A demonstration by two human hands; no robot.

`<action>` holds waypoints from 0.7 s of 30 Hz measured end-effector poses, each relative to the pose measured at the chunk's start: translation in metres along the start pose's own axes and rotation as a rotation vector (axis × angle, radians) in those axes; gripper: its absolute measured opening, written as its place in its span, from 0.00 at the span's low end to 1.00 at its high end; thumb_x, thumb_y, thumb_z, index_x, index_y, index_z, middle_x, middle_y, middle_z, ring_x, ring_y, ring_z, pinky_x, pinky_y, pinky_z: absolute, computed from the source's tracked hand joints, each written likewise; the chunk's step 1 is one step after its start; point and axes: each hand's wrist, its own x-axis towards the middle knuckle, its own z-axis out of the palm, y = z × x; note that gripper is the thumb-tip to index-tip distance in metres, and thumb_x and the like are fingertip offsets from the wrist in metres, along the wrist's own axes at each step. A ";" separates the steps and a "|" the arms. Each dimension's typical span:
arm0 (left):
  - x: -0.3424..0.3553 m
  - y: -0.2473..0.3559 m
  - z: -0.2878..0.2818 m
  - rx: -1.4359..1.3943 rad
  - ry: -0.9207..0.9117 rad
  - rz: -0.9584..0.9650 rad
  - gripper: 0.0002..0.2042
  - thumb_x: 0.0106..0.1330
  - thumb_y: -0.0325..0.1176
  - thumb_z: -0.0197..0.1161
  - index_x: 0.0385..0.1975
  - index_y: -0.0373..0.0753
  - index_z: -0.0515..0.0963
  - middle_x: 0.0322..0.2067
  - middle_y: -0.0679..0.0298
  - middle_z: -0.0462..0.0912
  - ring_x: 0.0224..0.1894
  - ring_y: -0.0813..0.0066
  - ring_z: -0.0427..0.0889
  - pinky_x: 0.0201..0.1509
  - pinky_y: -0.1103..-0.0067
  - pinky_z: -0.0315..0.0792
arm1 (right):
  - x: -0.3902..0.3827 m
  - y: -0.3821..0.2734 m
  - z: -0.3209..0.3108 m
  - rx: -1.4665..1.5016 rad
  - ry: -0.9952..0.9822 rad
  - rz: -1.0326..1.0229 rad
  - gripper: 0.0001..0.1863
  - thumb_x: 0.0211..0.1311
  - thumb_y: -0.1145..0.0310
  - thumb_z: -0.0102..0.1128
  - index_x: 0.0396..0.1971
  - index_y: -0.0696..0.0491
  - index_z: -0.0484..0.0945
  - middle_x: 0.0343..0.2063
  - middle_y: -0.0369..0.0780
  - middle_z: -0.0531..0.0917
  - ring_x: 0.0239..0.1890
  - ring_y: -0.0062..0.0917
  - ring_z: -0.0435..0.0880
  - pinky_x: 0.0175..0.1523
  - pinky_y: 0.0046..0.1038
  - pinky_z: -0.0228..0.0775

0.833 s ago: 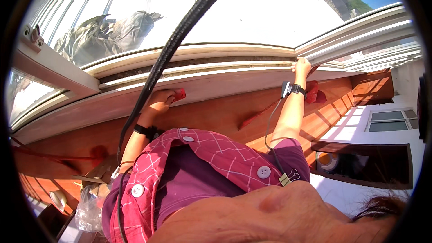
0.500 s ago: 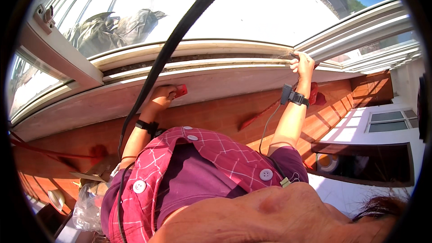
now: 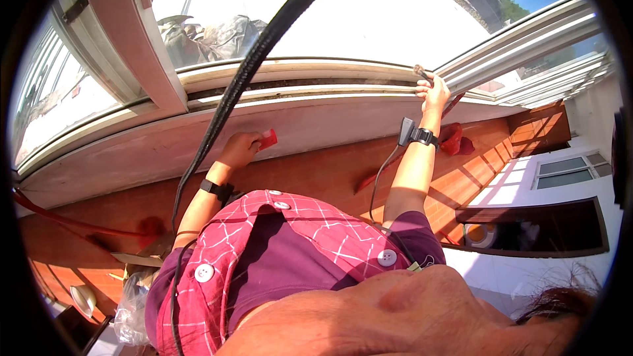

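Note:
My right hand (image 3: pixel 434 95) is closed round the dark handle of a small brush at the right end of the window track (image 3: pixel 297 84). The brush's pale bristle head (image 3: pixel 419 70) points up and away, just above the track and frame edge. Dark dirt lies along the groove of the track. Lower and to the left, my left hand (image 3: pixel 241 149) is closed on a small flat red piece (image 3: pixel 268 139), whose exact kind I cannot make out. That hand is in front of the pale wall below the sill (image 3: pixel 316 113).
A thick black cable (image 3: pixel 247 69) crosses the view in front of the window. At the left stands a white window sash (image 3: pixel 135 33). Outside lies a grey-green bundle (image 3: pixel 214 38). Red cloth (image 3: pixel 455 142) and a clear plastic bag (image 3: pixel 134 310) are behind, near the tiled floor (image 3: pixel 316 175).
My right hand has raised the brush from the track, so its bristles now show. The view has shifted, bringing more of the left sash in. My left hand still holds the red piece.

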 end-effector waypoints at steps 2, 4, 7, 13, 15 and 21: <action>-0.004 0.001 -0.002 0.014 -0.022 0.028 0.06 0.59 0.28 0.57 0.34 0.36 0.78 0.26 0.52 0.80 0.31 0.53 0.80 0.35 0.68 0.72 | 0.016 0.015 -0.004 0.028 0.167 0.045 0.14 0.65 0.68 0.41 0.40 0.62 0.73 0.21 0.45 0.79 0.14 0.25 0.78 0.15 0.20 0.67; -0.007 0.005 -0.004 0.021 -0.043 0.053 0.07 0.59 0.29 0.57 0.34 0.37 0.79 0.28 0.51 0.80 0.35 0.50 0.79 0.38 0.64 0.72 | 0.013 0.028 0.010 -0.051 0.195 -0.031 0.14 0.66 0.69 0.40 0.40 0.62 0.73 0.21 0.46 0.79 0.15 0.26 0.78 0.15 0.23 0.70; -0.018 -0.004 -0.008 0.014 -0.090 0.037 0.07 0.59 0.30 0.56 0.35 0.38 0.78 0.30 0.50 0.80 0.36 0.49 0.79 0.39 0.63 0.71 | -0.024 0.029 0.054 -0.343 0.065 -0.164 0.16 0.67 0.67 0.40 0.38 0.61 0.77 0.20 0.44 0.80 0.16 0.24 0.79 0.17 0.23 0.71; -0.028 -0.013 -0.018 -0.009 -0.046 0.074 0.09 0.60 0.26 0.55 0.38 0.35 0.78 0.27 0.52 0.80 0.29 0.59 0.81 0.34 0.70 0.72 | -0.065 -0.001 0.071 0.030 -0.047 -0.070 0.16 0.68 0.66 0.41 0.37 0.61 0.76 0.20 0.43 0.79 0.15 0.22 0.79 0.16 0.20 0.69; -0.025 -0.009 -0.024 -0.024 -0.068 0.070 0.09 0.60 0.26 0.55 0.39 0.35 0.78 0.27 0.52 0.81 0.29 0.60 0.81 0.34 0.71 0.73 | -0.051 0.014 0.067 -0.013 0.201 -0.051 0.16 0.67 0.65 0.41 0.36 0.60 0.75 0.20 0.43 0.80 0.15 0.23 0.79 0.16 0.22 0.70; -0.037 -0.016 -0.033 0.008 -0.094 0.057 0.09 0.60 0.29 0.56 0.38 0.36 0.79 0.32 0.49 0.81 0.37 0.48 0.79 0.41 0.64 0.72 | -0.134 0.007 0.158 -0.332 -0.169 -0.375 0.13 0.67 0.67 0.44 0.31 0.57 0.78 0.18 0.40 0.79 0.15 0.23 0.79 0.18 0.22 0.68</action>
